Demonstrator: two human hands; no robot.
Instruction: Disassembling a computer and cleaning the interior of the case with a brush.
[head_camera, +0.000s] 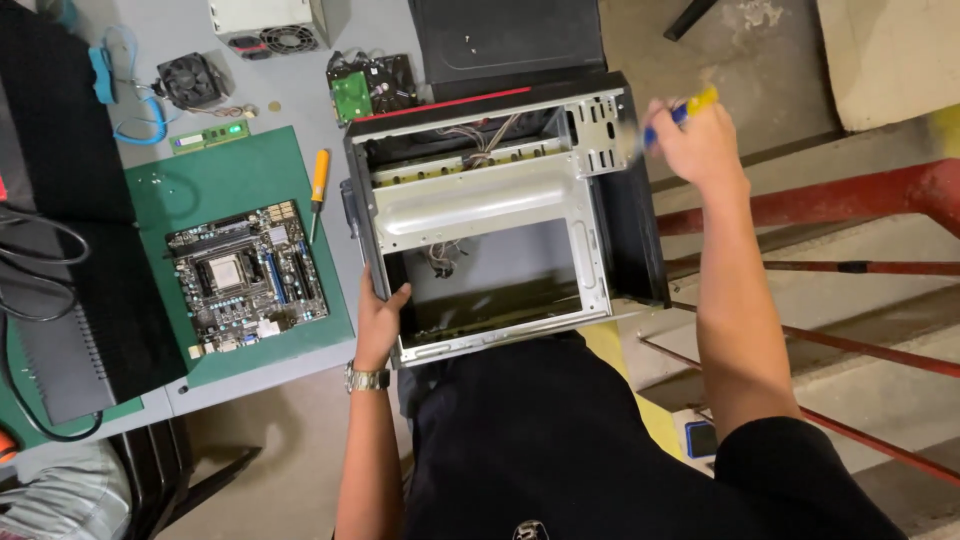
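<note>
Head view: your lap in dark clothing fills the bottom of the frame, and the open computer case (500, 220) rests against it, tilted up off the edge of the grey table (290, 100). Your left hand (380, 318), a metal watch (366, 378) on its wrist, grips the case's lower left corner, thumb hooked over the inner rim, fingers closed round the outside. Your right hand (700, 140) is raised at the case's upper right corner, closed on a blue-and-yellow handled tool (685, 108); its working end is blurred at the drive cage and I cannot tell its type. Inside the case, loose wires (480, 135) hang along the top and the motherboard bay stands bare metal.

Left of the case, a motherboard (245, 278) lies flat on a green mat (240, 190). An orange-handled screwdriver (318, 190) lies between mat and case. A memory stick (210, 136), a cooling fan (188, 80), a hard drive (372, 90) and a power supply (268, 22) sit further back on the table.
</note>
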